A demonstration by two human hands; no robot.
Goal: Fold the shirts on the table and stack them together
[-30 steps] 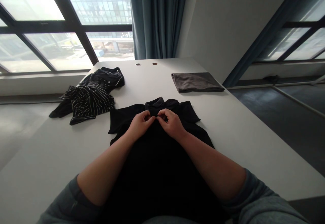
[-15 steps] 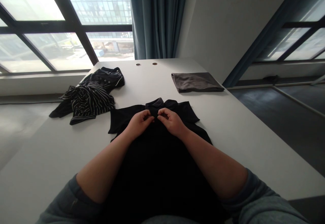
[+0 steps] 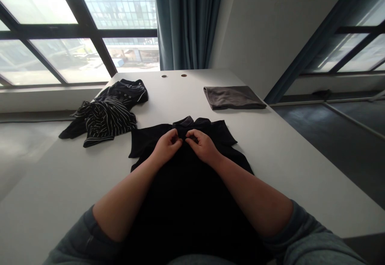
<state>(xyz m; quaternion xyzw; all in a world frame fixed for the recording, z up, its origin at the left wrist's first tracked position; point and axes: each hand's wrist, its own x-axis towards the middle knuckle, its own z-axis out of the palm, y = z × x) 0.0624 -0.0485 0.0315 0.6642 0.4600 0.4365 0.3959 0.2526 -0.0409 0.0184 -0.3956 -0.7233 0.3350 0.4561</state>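
A black short-sleeved collared shirt (image 3: 192,193) lies spread on the white table, its collar pointing away from me and its lower part reaching toward my body. Just below the collar, my left hand (image 3: 167,146) pinches the front of the shirt with thumb and fingers. Close beside it, my right hand (image 3: 202,145) pinches the same area from the other side. The fingertips almost meet. Whatever small part of the front they grip, such as a button or placket edge, is too dark to make out.
On the white table (image 3: 300,177), a crumpled black-and-white striped garment (image 3: 108,120) and a dark garment with white trim (image 3: 132,92) lie at the back left. A folded grey-brown cloth (image 3: 234,97) rests at the back right. Behind hangs a blue curtain (image 3: 189,24) beside the window.
The fingertips of my two hands have come slightly closer together at the shirt's front. The shirt and other garments stay in place.
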